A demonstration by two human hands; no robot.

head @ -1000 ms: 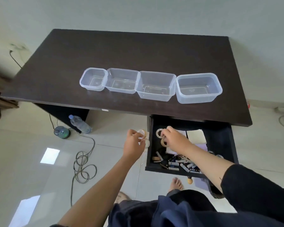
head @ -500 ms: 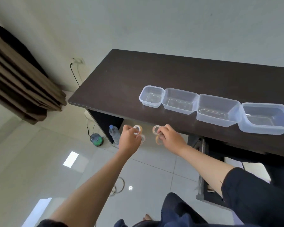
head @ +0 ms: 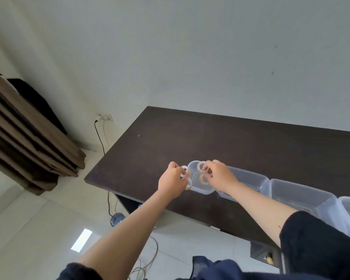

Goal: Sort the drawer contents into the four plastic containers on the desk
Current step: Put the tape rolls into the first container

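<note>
Clear plastic containers stand in a row on the dark desk (head: 170, 138). The smallest container (head: 199, 189) is at the left end, with a larger container (head: 251, 178) beside it and another container (head: 303, 197) further right. My left hand (head: 173, 183) grips two small tape rolls (head: 186, 175) just left of the smallest container's rim. My right hand (head: 220, 174) holds two more tape rolls (head: 202, 172) directly over that container's opening. The drawer (head: 265, 257) shows only as a dark corner at the lower right.
Brown curtains (head: 28, 142) hang at the left. A wall socket (head: 104, 117) with a black cord sits behind the desk's left end. Cables (head: 148, 265) and a round device (head: 116, 219) lie on the tiled floor below the desk.
Both hands lifted the tape rolls from the drawer area up and forward to the smallest container. The camera view swung up and left, so the drawer has almost left the frame.
</note>
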